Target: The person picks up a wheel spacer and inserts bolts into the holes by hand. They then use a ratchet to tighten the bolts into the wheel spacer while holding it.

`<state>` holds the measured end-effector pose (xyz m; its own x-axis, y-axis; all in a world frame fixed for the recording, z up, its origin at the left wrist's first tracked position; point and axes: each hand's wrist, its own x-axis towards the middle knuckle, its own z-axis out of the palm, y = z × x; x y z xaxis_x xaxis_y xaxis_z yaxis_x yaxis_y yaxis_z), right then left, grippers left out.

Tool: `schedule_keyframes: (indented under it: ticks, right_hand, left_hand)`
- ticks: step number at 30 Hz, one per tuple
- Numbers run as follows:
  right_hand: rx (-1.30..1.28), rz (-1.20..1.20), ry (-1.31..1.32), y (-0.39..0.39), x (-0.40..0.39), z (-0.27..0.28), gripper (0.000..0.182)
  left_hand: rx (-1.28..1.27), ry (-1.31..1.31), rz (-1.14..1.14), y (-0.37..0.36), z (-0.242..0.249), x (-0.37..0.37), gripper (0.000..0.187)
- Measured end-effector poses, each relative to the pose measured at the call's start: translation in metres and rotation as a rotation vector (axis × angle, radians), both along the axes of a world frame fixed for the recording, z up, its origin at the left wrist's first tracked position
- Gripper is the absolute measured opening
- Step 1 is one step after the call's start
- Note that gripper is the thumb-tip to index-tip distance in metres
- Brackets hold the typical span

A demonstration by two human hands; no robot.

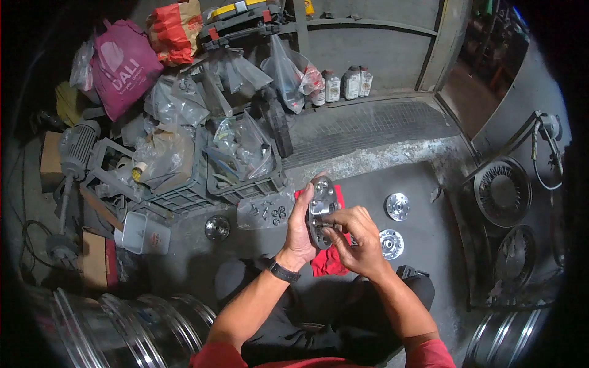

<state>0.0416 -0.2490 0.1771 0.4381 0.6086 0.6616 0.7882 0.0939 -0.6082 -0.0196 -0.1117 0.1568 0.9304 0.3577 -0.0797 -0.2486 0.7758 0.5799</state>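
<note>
My left hand (pixel 297 238) grips a round metal wheel spacer (pixel 321 197) by its edge, tilted up so that its holed face points right. The fingers of my right hand (pixel 361 240) are pinched together against the lower half of that face; what they hold is too small to make out. Beneath both hands lies a red cloth (pixel 330 264) on the floor. Two similar shiny discs rest to the right, an upper disc (pixel 397 207) and a lower disc (pixel 391 244). Another disc (pixel 217 227) is on the left, beside a clear plastic bag (pixel 250 216) with small metal rings and parts.
Grey crates (pixel 245 187) full of bagged items stand ahead on the left, near a white plastic bin (pixel 136 232). Several bottles (pixel 351 83) line the far wall. Wheel rims (pixel 502 191) lean at the right; more rims (pixel 132 325) sit at the lower left.
</note>
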Motion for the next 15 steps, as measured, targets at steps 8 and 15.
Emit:
schedule_keyframes:
  ticks: [8,15]
  right_hand:
    - [-0.082,-0.077,-0.071,-0.003,0.004,-0.015,0.018]
    - [-0.094,-0.091,0.246,0.001,-0.013,0.000,0.021]
  left_hand:
    - [0.144,0.022,0.052,-0.003,-0.001,-0.001,0.060]
    - [0.116,0.027,0.019,0.001,-0.008,-0.004,0.061]
